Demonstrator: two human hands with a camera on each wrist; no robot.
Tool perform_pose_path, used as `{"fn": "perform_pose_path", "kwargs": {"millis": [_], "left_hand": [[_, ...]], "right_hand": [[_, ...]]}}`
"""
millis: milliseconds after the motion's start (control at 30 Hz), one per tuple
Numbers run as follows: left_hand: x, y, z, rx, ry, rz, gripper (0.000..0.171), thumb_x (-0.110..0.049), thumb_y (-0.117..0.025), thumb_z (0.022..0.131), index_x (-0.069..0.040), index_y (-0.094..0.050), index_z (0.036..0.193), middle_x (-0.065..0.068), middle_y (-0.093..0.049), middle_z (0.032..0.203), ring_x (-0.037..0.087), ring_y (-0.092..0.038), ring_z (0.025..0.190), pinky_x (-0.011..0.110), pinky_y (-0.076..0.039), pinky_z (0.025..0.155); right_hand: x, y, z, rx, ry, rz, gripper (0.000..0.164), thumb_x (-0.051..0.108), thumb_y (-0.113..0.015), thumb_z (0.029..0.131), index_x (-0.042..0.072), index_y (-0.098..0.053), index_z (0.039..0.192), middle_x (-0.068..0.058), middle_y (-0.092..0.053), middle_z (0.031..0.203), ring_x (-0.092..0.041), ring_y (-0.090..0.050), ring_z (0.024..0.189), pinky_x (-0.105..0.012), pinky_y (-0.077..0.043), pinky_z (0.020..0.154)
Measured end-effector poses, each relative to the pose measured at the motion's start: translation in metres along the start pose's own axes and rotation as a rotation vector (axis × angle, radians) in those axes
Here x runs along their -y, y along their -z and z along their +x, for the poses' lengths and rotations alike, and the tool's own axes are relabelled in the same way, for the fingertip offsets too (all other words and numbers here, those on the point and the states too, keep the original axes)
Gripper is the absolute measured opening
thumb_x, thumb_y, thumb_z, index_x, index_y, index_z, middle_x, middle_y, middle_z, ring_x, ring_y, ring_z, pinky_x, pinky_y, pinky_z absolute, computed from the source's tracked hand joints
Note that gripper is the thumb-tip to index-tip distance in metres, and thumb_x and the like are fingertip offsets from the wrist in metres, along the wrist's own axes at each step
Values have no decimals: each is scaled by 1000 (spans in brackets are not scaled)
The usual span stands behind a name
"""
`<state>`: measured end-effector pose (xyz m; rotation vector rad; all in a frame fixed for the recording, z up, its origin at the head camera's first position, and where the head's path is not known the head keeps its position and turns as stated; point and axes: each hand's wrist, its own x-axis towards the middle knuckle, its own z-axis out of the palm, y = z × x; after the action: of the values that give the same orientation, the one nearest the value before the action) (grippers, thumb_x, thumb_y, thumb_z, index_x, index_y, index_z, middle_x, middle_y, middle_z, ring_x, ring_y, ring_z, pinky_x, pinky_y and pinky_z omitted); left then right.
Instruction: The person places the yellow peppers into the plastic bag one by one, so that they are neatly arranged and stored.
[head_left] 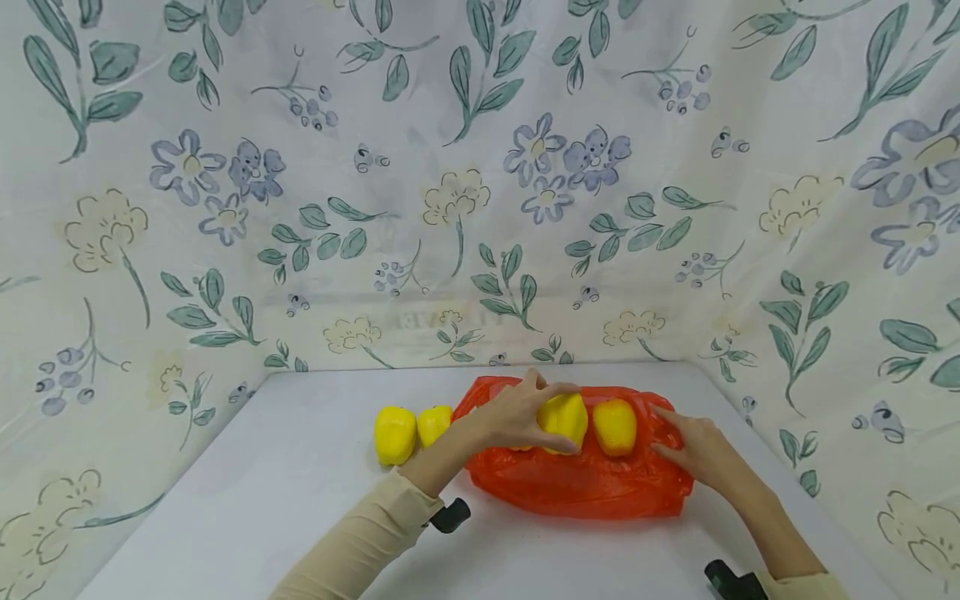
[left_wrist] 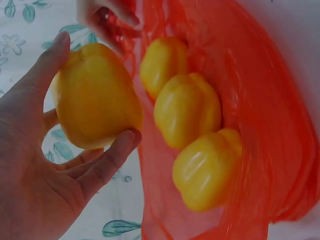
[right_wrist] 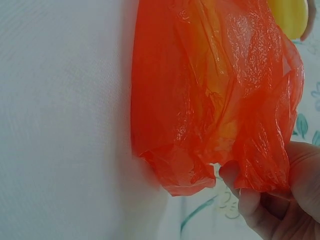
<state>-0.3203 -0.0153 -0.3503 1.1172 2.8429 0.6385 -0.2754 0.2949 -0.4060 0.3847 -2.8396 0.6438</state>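
Observation:
My left hand point(head_left: 516, 414) grips a yellow bell pepper point(left_wrist: 97, 97) between thumb and fingers, held above a red plastic bag point(head_left: 577, 492). The bag lies on its side with its opening spread. In the left wrist view, three more yellow bell peppers point(left_wrist: 187, 111) rest in a row inside it; the head view shows one of them point(head_left: 615, 427) plainly, while my left hand and the held pepper mostly cover the others. At the bag's right end, my right hand point(head_left: 699, 450) pinches the thin plastic between thumb and fingers, as the right wrist view point(right_wrist: 305, 170) confirms.
Two yellow bell peppers, one standing at the left point(head_left: 395, 436) and one beside it point(head_left: 435, 423) partly behind my left forearm, are on the white table point(head_left: 247, 500). A floral curtain point(head_left: 450, 250) hangs behind and along the sides of the table.

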Motion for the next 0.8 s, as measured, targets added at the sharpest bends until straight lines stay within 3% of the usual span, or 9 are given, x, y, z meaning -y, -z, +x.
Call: {"fn": "perform_pose_path", "kwargs": {"millis": [333, 533, 800], "left_hand": [[-9, -28, 17, 97, 2, 10, 81, -70, -71, 72, -50, -37, 143, 5, -42, 129, 15, -53, 97, 23, -51, 72], [-24, -42, 27, 111, -4, 23, 83, -69, -71, 73, -49, -35, 145, 2, -44, 127, 12, -53, 96, 23, -51, 72], [-44, -59, 37, 135, 33, 63, 84, -70, -69, 73, -51, -32, 146, 7, -39, 149, 23, -56, 114, 39, -58, 83]], "right_hand": [[0, 2, 0, 9, -22, 13, 63, 16, -77, 83, -3, -50, 138, -23, -67, 109, -17, -58, 77, -30, -60, 66], [-1, 4, 0, 7, -7, -7, 65, 15, -77, 82, -4, -50, 138, -23, -67, 106, -16, -59, 76, -32, -61, 66], [-1, 3, -1, -7, 7, -4, 62, 13, -78, 82, -7, -51, 135, -24, -68, 104, -20, -64, 78, -36, -61, 67]]}}
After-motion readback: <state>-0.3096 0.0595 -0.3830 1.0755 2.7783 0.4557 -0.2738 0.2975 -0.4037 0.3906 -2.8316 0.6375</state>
